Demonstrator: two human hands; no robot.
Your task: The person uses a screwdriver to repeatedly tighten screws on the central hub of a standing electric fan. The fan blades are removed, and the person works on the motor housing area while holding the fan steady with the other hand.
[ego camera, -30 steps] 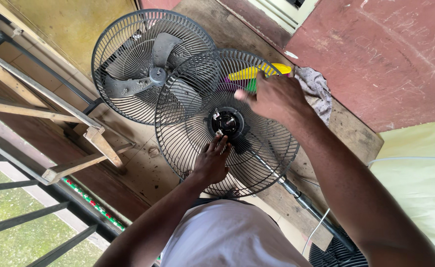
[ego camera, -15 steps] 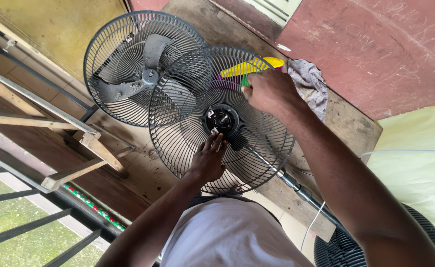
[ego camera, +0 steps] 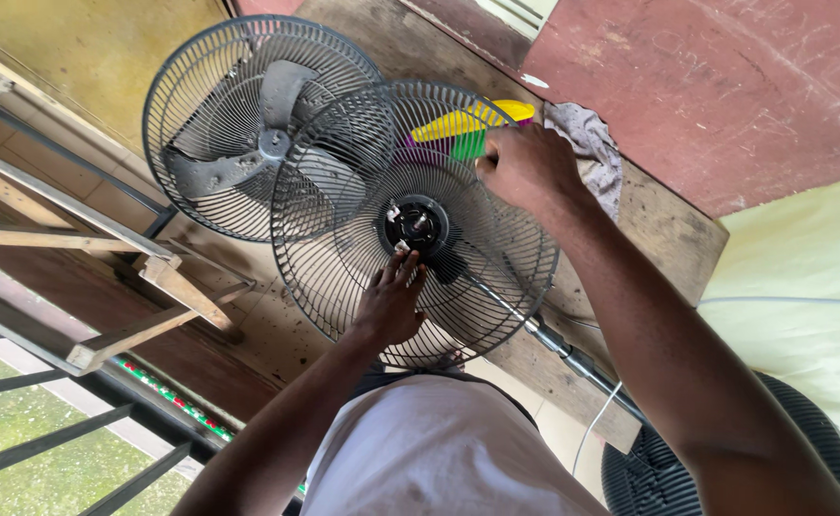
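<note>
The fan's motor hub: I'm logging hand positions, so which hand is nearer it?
Left. The left hand has its fingertips at the motor hub, just below it. The right hand is up at the rear grille's rim, apart from the hub.

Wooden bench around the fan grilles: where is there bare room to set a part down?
Bare board lies on the wooden bench right of the grey rag, towards its corner, and a smaller strip below the rear grille. It is crowded in the middle: the rear grille overlaps the bladed fan, with the left hand at the hub and the right hand by the yellow-green brush.
</note>
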